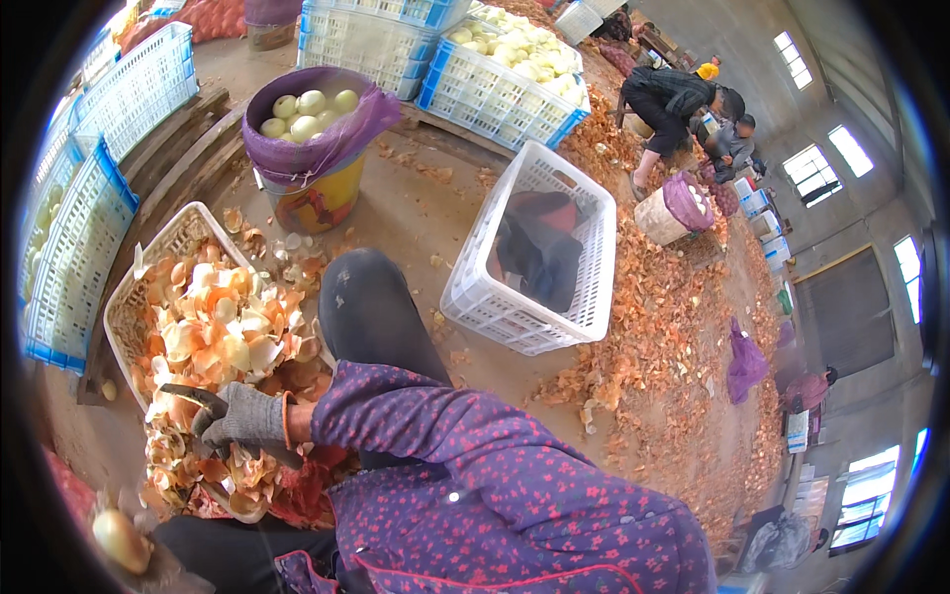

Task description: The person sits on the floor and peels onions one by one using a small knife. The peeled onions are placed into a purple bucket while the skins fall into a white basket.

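Observation:
My right hand, in a grey knit glove with darkened fingers, is over a white plastic basket heaped with dry onion skins. It is closed around a dark, narrow tool, which looks like a small knife. Skins lie under and around the fingers. At the lower left rim an onion shows beside a blurred shape that may be my left hand; whether it holds the onion cannot be made out. Red mesh lies by the basket's near edge, between my legs.
A yellow bucket with purple mesh holds peeled onions. A white crate with dark cloth stands right of my boot. Blue-and-white crates of onions stand behind, others at left. Skins litter the floor; people sit farther off.

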The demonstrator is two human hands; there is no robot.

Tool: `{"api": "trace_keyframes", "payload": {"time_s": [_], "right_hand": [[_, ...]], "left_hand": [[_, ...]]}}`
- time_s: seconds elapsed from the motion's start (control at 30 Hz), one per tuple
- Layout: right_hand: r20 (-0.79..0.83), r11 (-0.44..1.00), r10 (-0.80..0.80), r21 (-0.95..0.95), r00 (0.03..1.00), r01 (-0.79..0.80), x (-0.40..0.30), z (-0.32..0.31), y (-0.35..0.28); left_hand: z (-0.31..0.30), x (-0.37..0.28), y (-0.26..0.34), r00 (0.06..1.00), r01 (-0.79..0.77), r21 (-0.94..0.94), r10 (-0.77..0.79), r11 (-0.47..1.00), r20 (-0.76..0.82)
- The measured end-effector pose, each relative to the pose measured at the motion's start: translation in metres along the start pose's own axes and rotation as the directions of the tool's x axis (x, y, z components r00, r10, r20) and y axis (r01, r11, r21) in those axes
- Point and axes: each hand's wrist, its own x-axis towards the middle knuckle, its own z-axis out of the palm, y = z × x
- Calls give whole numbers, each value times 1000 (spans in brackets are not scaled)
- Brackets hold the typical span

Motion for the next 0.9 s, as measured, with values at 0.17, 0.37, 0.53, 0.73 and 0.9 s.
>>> {"api": "trace_keyframes", "payload": {"time_s": [0.17, 0.37, 0.53, 0.73, 0.9], "right_hand": [[72, 991, -46, -118, 996, 55, -11, 5, -14], [188, 670, -78, -717, 979, 192, -6, -10, 15], [39, 760, -184, -628, 982, 167, 19, -16, 48], [83, 962, 105, -262, 991, -80, -11, -18, -2], [197, 674, 12, -726, 980, 138, -10, -12, -16]], "left_hand": [[113, -75, 14, 972, 215, -254, -182, 943, 147], [152, -112, -35, 900, 367, 143, -390, 919, 196], [148, -106, -34, 936, 299, -153, -258, 942, 238], [167, -110, -17, 869, 426, -136, -363, 894, 337], [146, -109, -25, 848, 253, 117, -279, 960, 451]]}}
